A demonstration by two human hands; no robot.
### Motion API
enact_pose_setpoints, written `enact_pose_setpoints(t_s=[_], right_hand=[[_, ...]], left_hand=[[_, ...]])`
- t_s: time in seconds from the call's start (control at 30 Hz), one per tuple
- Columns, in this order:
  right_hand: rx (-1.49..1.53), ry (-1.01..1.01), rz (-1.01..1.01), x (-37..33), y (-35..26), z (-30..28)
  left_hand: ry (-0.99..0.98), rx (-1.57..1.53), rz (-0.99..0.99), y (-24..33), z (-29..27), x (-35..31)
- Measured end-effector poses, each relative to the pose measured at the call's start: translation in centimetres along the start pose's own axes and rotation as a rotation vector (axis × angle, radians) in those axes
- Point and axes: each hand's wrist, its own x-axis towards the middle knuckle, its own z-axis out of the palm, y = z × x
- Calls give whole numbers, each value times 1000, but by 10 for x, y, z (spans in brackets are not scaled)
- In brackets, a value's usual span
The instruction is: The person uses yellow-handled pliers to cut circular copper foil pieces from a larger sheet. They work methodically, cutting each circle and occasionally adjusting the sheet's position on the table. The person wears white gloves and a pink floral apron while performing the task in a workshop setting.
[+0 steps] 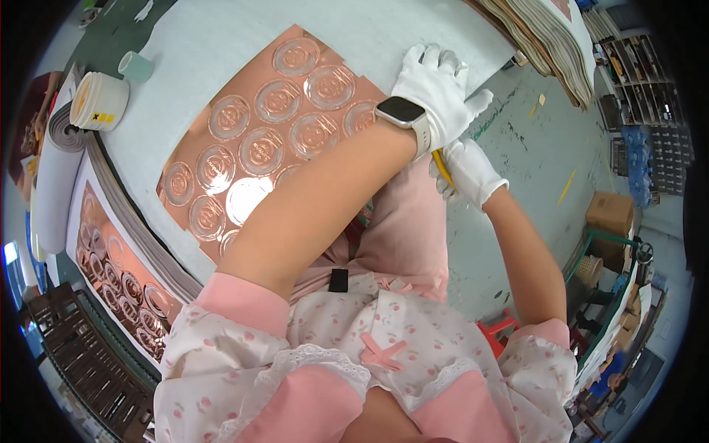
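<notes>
My left hand point(436, 92), in a white glove with a smartwatch point(401, 111) at the wrist, reaches across to the right. Its fingers are spread out over the white sheet point(362, 29) covering the table, near the right edge. Just below it, my right hand point(470, 176), also in a white glove, closes round a tool with a curved yellow handle point(443, 167); the tool's other end is hidden. On the table to the left lies a shiny copper sheet point(292, 125) stamped with rows of round raised patterns. My left forearm covers part of that sheet.
A white tub point(100, 102) and a pale green cup point(136, 66) stand at the table's left. Another copper sheet point(122, 273) lies lower left. Layered sheets point(550, 48) are stacked at far right. A red stool point(496, 332) and a cardboard box point(610, 212) stand at right.
</notes>
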Motion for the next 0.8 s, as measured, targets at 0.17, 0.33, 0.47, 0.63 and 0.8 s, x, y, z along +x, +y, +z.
enact_pose_setpoints(t_s=[0.17, 0.33, 0.47, 0.63, 0.8], right_hand=[[100, 17, 31, 0, -3, 2], [189, 30, -57, 8, 15, 7], [209, -19, -35, 12, 14, 4], [30, -42, -52, -2, 0, -6], [-153, -16, -480, 9, 20, -11]], left_hand=[[27, 4, 49, -5, 3, 0], [49, 58, 48, 1, 4, 0], [1, 27, 74, 0, 2, 3], [-2, 40, 115, -7, 3, 2], [30, 41, 119, -9, 5, 0]])
